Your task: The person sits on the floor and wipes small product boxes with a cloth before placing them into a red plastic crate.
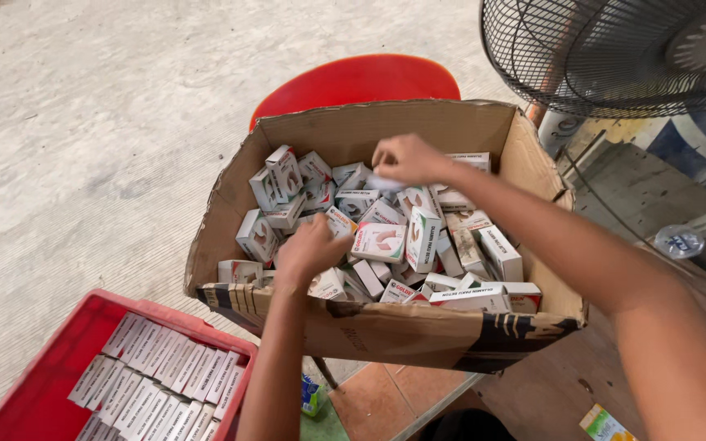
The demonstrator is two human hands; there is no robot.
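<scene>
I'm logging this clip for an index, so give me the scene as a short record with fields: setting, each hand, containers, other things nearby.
setting: concrete floor, seen from above
left hand: left hand down among the small white boxes, fingers curled on them
right hand: right hand at the far side of the pile, fingers pinching a small white item
main container: open cardboard box, loosely filled, torn front edge
second container: red crate at lower left, flat white boxes in neat rows
nearby: red stool behind the box, black fan at upper right
</scene>
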